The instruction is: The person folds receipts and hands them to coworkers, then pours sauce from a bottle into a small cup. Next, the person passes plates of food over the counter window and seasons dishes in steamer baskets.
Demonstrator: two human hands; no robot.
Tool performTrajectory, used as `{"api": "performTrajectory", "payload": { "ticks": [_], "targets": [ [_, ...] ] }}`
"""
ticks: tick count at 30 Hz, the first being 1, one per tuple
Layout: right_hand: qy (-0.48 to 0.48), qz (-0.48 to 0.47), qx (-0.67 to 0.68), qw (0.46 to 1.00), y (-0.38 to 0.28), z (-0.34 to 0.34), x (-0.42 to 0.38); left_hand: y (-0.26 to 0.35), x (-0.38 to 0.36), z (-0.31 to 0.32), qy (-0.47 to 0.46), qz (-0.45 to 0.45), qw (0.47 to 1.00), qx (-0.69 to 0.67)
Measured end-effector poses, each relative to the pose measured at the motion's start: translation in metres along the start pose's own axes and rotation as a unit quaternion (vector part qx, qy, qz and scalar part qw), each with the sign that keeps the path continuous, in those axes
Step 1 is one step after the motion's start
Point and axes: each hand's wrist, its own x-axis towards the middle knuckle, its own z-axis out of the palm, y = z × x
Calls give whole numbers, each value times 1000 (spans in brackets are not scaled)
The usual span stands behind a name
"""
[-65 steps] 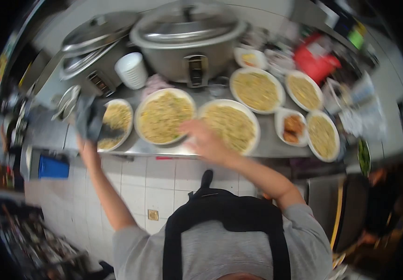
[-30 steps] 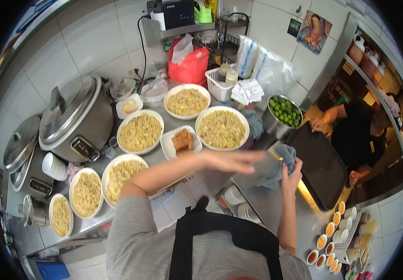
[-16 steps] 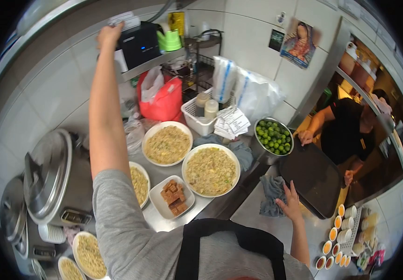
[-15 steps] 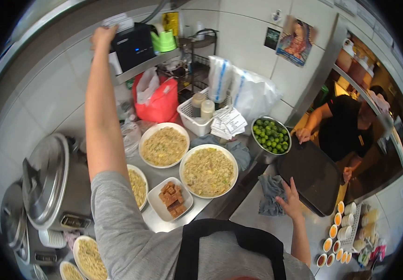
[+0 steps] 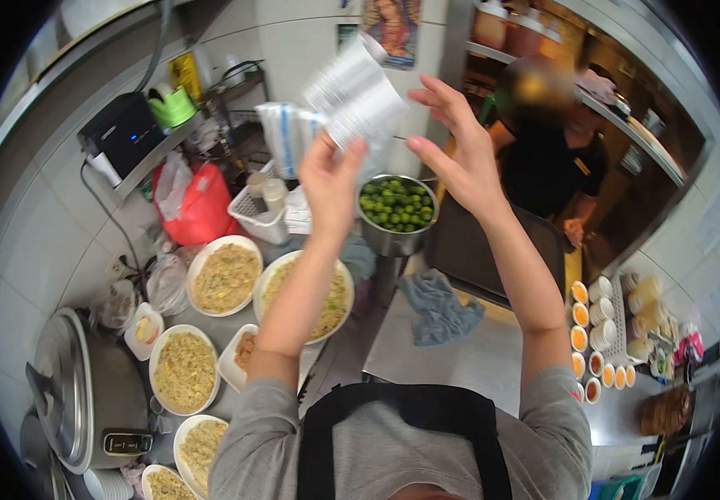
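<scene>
My left hand [image 5: 331, 182] is raised in front of me, its fingers pinching a long paper receipt [image 5: 361, 93] that is blurred by motion and curls at the top. To the right of the paper, my right hand [image 5: 461, 158] is up with its fingers apart and holds nothing. Below the hands stands a metal pot of green limes [image 5: 396, 205]. A black receipt printer [image 5: 118, 132] with a blue light sits on the shelf at the far left.
Plates of fried rice [image 5: 225, 277] cover the left counter beside a large lidded cooker [image 5: 85, 392]. A grey cloth [image 5: 441, 307] lies near a dark tray [image 5: 493, 250]. A co-worker [image 5: 543, 150] stands behind the hatch. Small sauce cups [image 5: 579, 315] line the right.
My left hand has come away from the printer and now holds the receipt in front of me. My right hand has risen from beside the grey cloth. The view has turned right.
</scene>
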Motion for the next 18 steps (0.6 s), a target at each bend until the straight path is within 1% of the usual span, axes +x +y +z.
{"api": "performTrajectory", "payload": {
  "ticks": [1,2,3,4,5,6,7,8,9,10,11,12,13,14,15,16,17,18],
  "targets": [
    [6,-13,-28,999,-1,-14,-2,-13,-26,20,-15,-29,999,-26],
    [-35,80,-4,996,-8,-32,-11,-25,-50,39,-13,-62,996,-58],
    [-73,172,21,982,-15,-50,-22,-47,-72,52,-39,-84,991,-98],
    [-96,173,27,980,-9,-65,-36,-50,-89,64,-90,-168,959,-209],
    [-110,190,41,975,-9,-81,-52,-53,-105,78,-140,-247,906,-315],
    [-113,220,105,963,-10,-95,-67,-60,-115,90,-150,-316,839,-416],
    [-115,248,167,947,-8,-109,-81,-70,-121,101,-160,-378,757,-509],
    [-150,249,151,945,-5,-125,-93,-84,-123,108,-141,-414,695,-571],
    [-185,251,135,941,-2,-142,-100,-82,-118,121,-139,-409,692,-578],
    [-243,284,116,920,2,-158,-103,-86,-113,130,-154,-394,709,-564],
    [-242,292,70,923,3,-171,-106,-89,-105,136,-167,-378,727,-548],
    [-252,271,25,929,6,-182,-104,-89,-96,141,-143,-378,775,-487],
    [-263,250,-18,932,11,-191,-101,-97,-88,143,-114,-339,817,-452],
    [-261,247,-21,933,18,-198,-96,-99,-83,142,-94,-270,888,-361],
    [-282,156,-101,941,27,-205,-86,-95,-76,142,-73,-196,942,-263],
    [-296,63,-181,936,33,-210,-71,-82,-68,145,-14,-145,958,-247],
    [-268,12,-226,936,39,-218,-49,-67,-61,145,44,-93,968,-230],
    [-243,-30,-297,923,50,-230,-22,-56,-54,139,43,-64,972,-220]
  ]
}}
